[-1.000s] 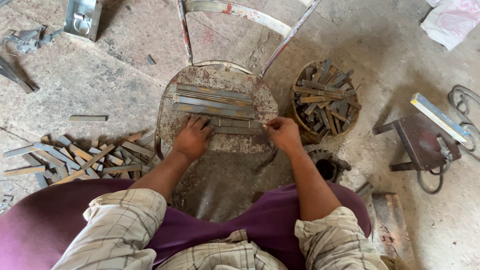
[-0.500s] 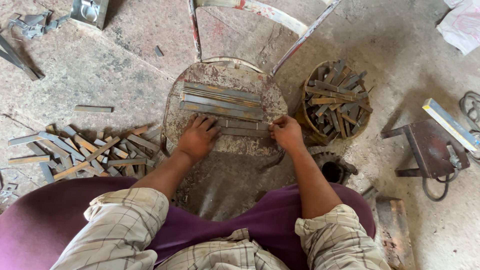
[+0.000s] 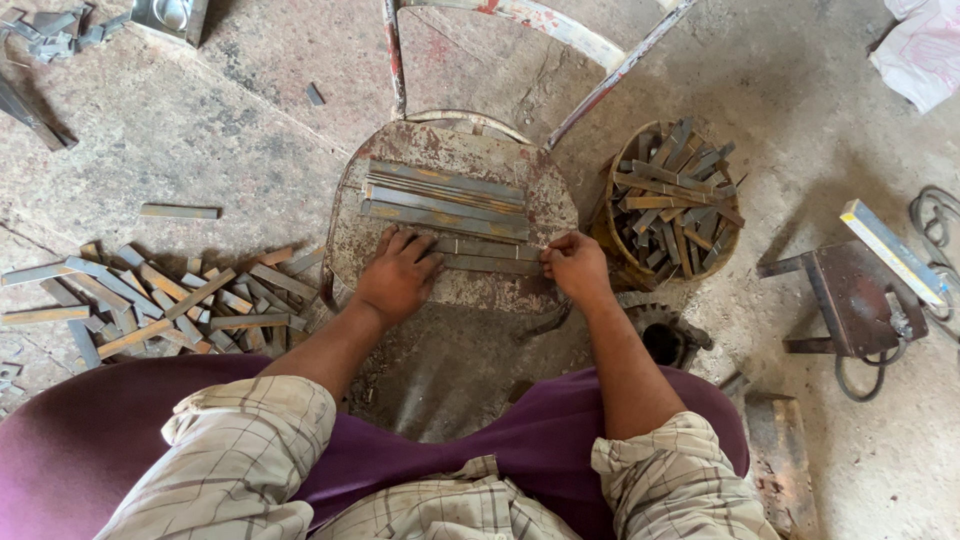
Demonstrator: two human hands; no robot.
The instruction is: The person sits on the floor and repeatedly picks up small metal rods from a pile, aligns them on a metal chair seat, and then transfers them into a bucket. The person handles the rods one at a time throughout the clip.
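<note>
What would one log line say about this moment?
left hand: flat on metal strips | right hand: pinching strip end | surface: rusty round stool | right: bucket of strips | left: floor pile

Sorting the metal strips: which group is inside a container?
The strips in the round basket, right of the rusty round stool; those on the stool and the floor pile lie loose.

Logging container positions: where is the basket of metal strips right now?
In the head view, the basket sits on the floor at the person's right, touching the rusty round seat, just beyond the right hand.
</note>
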